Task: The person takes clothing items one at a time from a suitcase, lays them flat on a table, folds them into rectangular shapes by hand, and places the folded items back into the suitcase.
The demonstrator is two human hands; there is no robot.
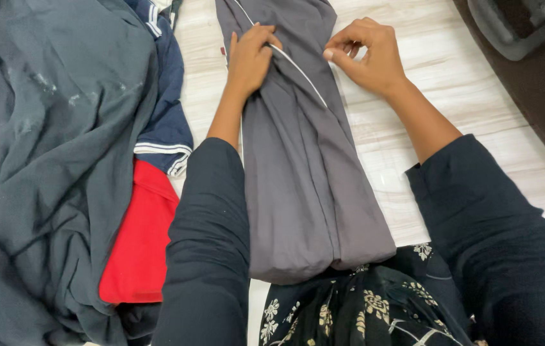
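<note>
The folded grey garment (pixel 304 166) lies lengthwise down the middle of the pale wood-grain table (pixel 452 83). The left hand (pixel 250 57) presses flat on its upper part, fingers together. The right hand (pixel 365 54) pinches its white piping (pixel 298 67). Beside the table's left edge lie a dark teal cloth (pixel 48 160), a navy striped garment (pixel 167 122) and a red garment (pixel 138 243).

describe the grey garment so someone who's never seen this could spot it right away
On the pale wood-look table, right of the heap of dark clothes, lies the grey garment, folded into a long strip. The left hand presses it and the right hand pinches its edge. Only it has a thin white piping line.
</note>
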